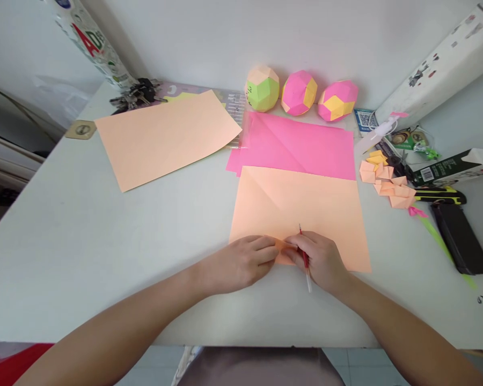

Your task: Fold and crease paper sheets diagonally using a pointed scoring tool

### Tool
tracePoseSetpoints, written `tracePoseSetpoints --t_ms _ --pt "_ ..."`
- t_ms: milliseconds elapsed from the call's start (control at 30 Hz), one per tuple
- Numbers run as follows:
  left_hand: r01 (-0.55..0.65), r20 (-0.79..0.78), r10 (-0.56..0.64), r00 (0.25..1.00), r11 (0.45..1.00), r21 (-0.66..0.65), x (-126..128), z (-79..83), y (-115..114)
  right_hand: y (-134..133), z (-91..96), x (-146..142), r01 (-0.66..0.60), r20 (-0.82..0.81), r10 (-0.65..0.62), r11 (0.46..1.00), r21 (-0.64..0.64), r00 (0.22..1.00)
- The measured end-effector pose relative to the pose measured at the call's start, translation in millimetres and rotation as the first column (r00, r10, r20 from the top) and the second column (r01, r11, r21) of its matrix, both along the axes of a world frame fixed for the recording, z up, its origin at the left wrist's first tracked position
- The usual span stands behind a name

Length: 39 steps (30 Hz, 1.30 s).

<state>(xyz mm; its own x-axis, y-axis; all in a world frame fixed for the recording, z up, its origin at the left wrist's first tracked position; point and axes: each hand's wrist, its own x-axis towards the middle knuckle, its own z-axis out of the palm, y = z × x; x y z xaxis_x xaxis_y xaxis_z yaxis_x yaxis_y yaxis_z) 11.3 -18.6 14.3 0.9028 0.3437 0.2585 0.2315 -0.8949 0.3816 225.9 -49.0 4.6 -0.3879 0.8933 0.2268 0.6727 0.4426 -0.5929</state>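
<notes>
A sheet of light-orange paper [322, 203] with a diagonal crease lies in front of me on the white table. Over its near edge, my left hand [251, 261] has its fingers closed on the left end of a small orange paper strip [280, 245]. My right hand [320, 260] pinches the other end of that strip. A thin red pen refill [305, 259] with a clear tail is tucked in the right hand, its tip pointing away from me. Fingertips partly hide the strip, so its folds cannot be made out.
Pink sheets [306, 145] lie behind the orange sheet; another orange sheet [165, 136] is at left. Three paper balls [299, 93] line the wall. Folded orange pieces [394, 187], a yellow-black cutter [440, 194] and a black case [461, 238] are at right. Keys [137, 94] sit back left.
</notes>
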Motion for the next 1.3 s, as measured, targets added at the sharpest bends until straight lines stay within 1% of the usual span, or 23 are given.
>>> tracePoseSetpoints --t_ms 100,200,267,567,733,933,1133,1300 --pt "0.022 -0.035 -0.022 0.999 1.0 0.007 4.2 1.2 -1.9 -0.4 1.6 1.2 0.001 0.027 -0.001 0.999 -0.032 1.0" --pt "0.012 -0.059 -0.012 0.998 1.0 0.005 5.2 2.5 -2.0 -0.4 2.8 2.4 -0.005 0.01 0.006 0.996 -0.084 1.0" --pt "0.009 -0.071 -0.009 0.997 1.0 -0.001 5.0 3.2 -1.7 -0.3 3.3 2.8 -0.005 0.001 0.005 0.995 -0.095 1.0" --pt "-0.003 -0.088 0.008 0.996 0.998 0.059 7.5 2.6 -3.9 -0.1 3.7 1.8 -0.001 -0.007 0.001 0.996 -0.091 1.0" --pt "-0.006 -0.083 0.011 0.996 0.999 0.054 6.5 1.4 -4.3 -0.7 2.7 2.4 -0.002 -0.008 0.002 0.994 -0.111 1.0" --pt "-0.006 -0.08 0.011 0.997 0.999 0.053 5.2 -0.1 -4.0 -0.2 4.5 2.1 -0.008 -0.012 0.007 0.995 -0.102 1.0" --pt "0.001 -0.08 0.003 0.997 0.999 0.047 4.5 2.0 -4.2 -1.5 3.6 2.4 0.001 -0.019 -0.003 0.991 -0.133 1.0" --pt "0.0 -0.079 0.004 0.997 0.999 0.042 3.8 -0.1 -4.9 -2.0 3.1 1.9 0.009 -0.012 -0.011 0.99 -0.143 1.0"
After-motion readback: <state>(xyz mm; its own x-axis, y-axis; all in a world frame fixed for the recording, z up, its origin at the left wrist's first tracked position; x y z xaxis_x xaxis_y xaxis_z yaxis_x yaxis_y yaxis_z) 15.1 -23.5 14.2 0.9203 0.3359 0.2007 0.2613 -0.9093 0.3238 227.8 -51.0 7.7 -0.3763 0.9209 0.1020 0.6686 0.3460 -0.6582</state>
